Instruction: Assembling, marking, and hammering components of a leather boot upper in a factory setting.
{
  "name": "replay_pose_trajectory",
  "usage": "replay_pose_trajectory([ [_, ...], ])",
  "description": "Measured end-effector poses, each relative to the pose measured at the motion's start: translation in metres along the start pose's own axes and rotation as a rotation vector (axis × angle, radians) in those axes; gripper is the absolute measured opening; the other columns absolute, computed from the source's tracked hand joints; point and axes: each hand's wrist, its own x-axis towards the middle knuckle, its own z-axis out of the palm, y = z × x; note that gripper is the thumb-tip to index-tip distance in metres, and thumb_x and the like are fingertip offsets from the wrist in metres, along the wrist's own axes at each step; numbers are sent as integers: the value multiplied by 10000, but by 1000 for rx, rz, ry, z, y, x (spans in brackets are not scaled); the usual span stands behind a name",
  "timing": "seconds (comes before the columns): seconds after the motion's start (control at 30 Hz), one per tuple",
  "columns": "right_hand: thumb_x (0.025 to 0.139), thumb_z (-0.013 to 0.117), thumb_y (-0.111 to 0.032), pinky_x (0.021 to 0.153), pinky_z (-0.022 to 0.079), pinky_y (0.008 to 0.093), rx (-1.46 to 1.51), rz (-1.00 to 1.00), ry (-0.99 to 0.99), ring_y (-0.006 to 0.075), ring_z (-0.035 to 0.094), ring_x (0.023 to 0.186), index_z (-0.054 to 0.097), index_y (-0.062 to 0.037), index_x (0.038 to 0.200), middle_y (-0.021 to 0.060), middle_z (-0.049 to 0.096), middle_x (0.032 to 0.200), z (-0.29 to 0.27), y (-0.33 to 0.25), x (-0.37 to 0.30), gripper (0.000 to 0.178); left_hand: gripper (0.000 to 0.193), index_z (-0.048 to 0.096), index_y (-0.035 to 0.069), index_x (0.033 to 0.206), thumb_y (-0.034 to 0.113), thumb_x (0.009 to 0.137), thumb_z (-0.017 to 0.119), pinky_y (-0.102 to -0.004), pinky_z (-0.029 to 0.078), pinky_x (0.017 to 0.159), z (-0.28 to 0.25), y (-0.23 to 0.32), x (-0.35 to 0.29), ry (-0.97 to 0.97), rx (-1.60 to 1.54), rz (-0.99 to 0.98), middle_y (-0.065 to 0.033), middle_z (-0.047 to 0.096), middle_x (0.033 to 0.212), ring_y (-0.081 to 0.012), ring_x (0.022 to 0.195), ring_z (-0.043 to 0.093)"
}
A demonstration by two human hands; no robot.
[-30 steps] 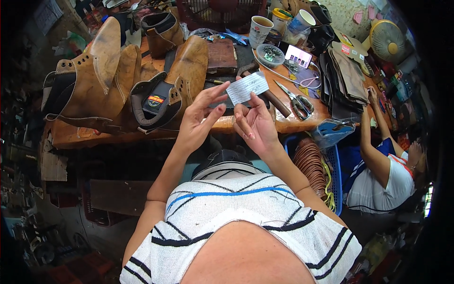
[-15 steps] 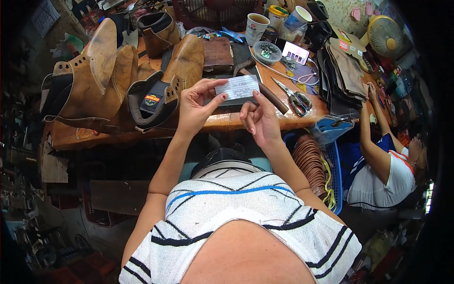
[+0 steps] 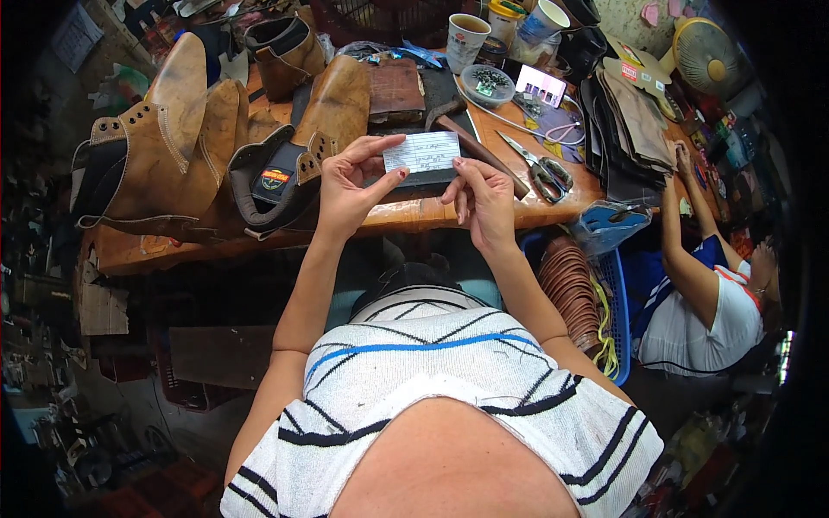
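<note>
A small white lined paper slip [image 3: 423, 153] with handwriting is held up over the front edge of the workbench. My left hand [image 3: 350, 190] pinches its left end between thumb and fingers. At the lower right corner, my right hand [image 3: 488, 198] grips it with thumb and index finger, the other fingers curled. Just behind the slip lies a hammer [image 3: 490, 155] with a brown handle. Brown leather boot uppers [image 3: 155, 168] stand left of my hands; the nearest upper [image 3: 332, 104] has a dark padded collar and a label inside.
Scissors [image 3: 542, 171] lie right of the hammer, near a tub of small metal pieces [image 3: 486, 86], a lit phone [image 3: 541, 85] and a paper cup [image 3: 466, 43]. Stacked leather pieces [image 3: 617, 129] sit farther right. Below is a blue basket [image 3: 615, 302]; beside it, another person's arm [image 3: 678, 233] reaches forward.
The slip and both hands have shifted slightly left in the picture. My right thumb and finger have closed in at the slip's lower right corner.
</note>
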Motion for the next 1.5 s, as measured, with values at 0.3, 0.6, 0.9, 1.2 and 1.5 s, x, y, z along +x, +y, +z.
replay_pose_trajectory([
  [0.3, 967, 656, -135, 371, 364, 176, -72, -5, 37, 85, 531, 401, 709, 49, 960, 151, 696, 665, -8, 14, 10, 191, 452, 645, -40, 1266, -114, 828, 729, -251, 588, 846, -3, -20, 4, 0, -83, -77, -64, 632, 1188, -125, 1005, 671],
  [0.6, 975, 647, -147, 386, 371, 176, -211, -69, -1, 69, 528, 428, 712, 15, 932, 110, 687, 660, -24, 33, 36, 180, 466, 620, -49, 1293, -74, 842, 737, -238, 565, 817, -11, -55, 13, 16, -133, -98, -94, 677, 1149, -112, 957, 664],
  [0.9, 989, 637, -157, 419, 347, 157, -385, -170, -16, 24, 493, 451, 704, -1, 907, 46, 670, 661, -39, 47, 54, 189, 467, 611, -54, 1303, -78, 851, 727, -232, 547, 835, -7, -75, 23, 42, -132, -93, -95, 690, 1127, -101, 954, 660],
  [1.2, 987, 642, -164, 423, 347, 157, -411, -180, 3, 21, 494, 458, 697, -3, 913, 47, 671, 669, -40, 53, 54, 186, 480, 607, -45, 1316, -103, 850, 710, -231, 540, 851, -6, -86, 24, 76, -143, -81, -95, 695, 1119, -103, 969, 658],
  [1.5, 982, 644, -162, 416, 347, 160, -415, -146, -6, 24, 492, 456, 699, 0, 905, 48, 672, 675, -40, 50, 57, 188, 460, 625, -42, 1296, -102, 848, 713, -242, 527, 909, -10, -85, 24, 57, -141, -92, -93, 691, 1146, -111, 1013, 656],
])
